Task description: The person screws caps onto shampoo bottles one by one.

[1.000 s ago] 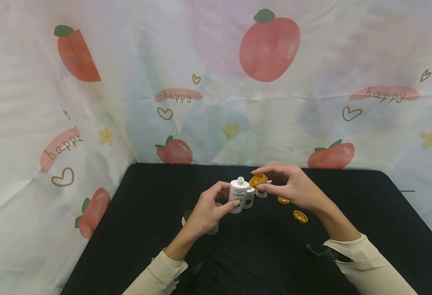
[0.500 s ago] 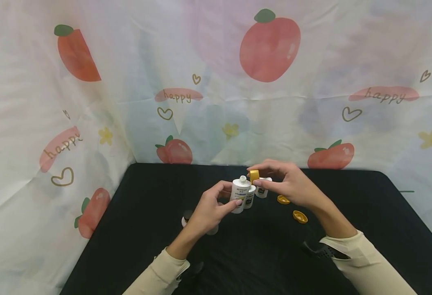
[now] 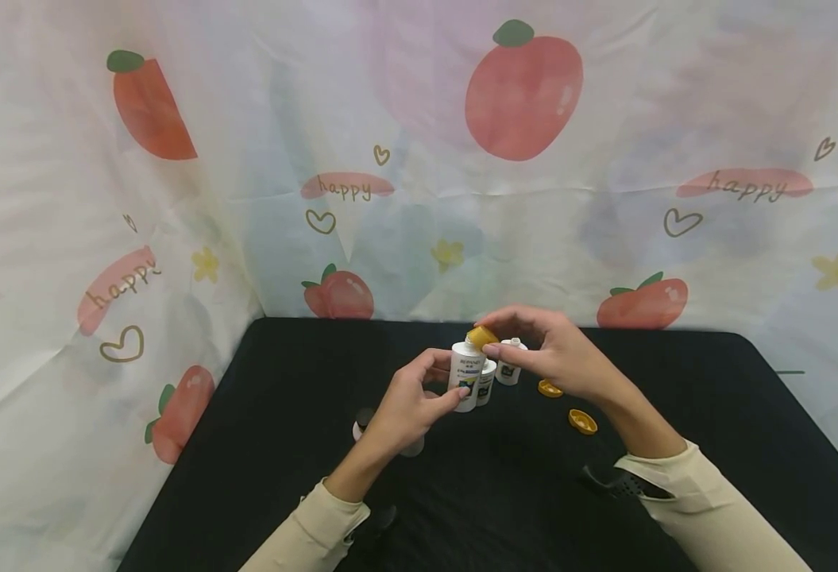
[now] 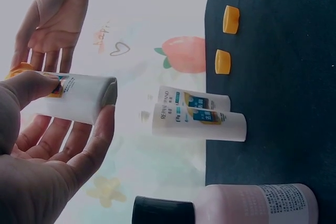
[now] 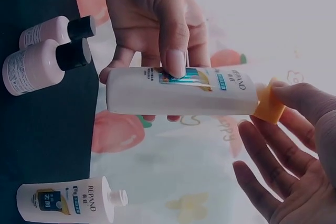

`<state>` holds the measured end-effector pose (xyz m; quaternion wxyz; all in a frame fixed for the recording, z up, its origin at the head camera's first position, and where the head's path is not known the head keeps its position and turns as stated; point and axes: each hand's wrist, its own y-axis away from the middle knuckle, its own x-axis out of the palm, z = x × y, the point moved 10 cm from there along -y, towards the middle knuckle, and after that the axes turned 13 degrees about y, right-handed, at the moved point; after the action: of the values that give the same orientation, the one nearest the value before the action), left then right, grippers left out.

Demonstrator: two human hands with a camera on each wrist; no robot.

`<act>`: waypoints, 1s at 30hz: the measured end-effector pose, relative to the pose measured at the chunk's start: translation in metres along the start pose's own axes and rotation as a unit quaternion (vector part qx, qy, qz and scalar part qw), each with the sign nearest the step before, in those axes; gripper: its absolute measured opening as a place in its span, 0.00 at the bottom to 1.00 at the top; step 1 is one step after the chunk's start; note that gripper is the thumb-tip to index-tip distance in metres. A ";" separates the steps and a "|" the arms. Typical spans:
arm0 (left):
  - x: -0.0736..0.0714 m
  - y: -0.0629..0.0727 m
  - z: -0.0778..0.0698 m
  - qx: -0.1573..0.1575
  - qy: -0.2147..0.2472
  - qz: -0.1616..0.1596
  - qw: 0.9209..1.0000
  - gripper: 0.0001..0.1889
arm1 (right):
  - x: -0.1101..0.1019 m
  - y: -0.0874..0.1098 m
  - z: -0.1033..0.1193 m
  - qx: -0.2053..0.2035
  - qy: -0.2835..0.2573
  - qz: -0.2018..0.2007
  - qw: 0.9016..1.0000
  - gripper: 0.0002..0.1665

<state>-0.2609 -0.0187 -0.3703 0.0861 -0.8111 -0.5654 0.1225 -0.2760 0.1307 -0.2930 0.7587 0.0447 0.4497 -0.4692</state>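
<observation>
My left hand (image 3: 406, 407) holds a white plastic bottle (image 3: 465, 375) raised above the table, thumb on its label and fingers behind. In the right wrist view this bottle (image 5: 178, 92) carries REPAND lettering. My right hand (image 3: 560, 353) pinches a yellow cap (image 5: 270, 102) between thumb and fingers. The cap sits tilted at the bottle's neck and hides most of it. Beyond the held bottle stand two similar uncapped-looking white bottles, one nearer (image 3: 486, 384) and one farther right (image 3: 509, 367); the nearer one is partly covered.
Two loose yellow caps, one farther (image 3: 550, 388) and one nearer (image 3: 582, 422), lie right of the bottles on the black tabletop (image 3: 504, 508). Two pink bottles with black caps (image 5: 34, 71) stand on the left, mostly behind my left forearm in the head view. A printed curtain (image 3: 419, 159) hangs behind.
My right hand has moved left and turned the yellow cap from underside-showing to tilted downward, bringing it onto the bottle's neck. My left hand has hardly moved.
</observation>
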 end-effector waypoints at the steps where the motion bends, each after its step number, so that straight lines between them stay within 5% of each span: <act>1: 0.000 0.000 0.000 0.000 0.002 0.002 1.000 0.23 | 0.000 0.000 0.000 -0.003 0.002 0.000 1.000 0.20; 30: 0.000 -0.002 -0.004 0.014 -0.007 -0.002 1.000 0.21 | -0.001 -0.010 0.018 -0.061 0.035 -0.014 0.997 0.21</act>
<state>-0.2612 -0.0178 -0.3664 0.0937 -0.8081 -0.5656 0.1354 -0.2719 0.1176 -0.2779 0.7375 0.0085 0.5040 -0.4495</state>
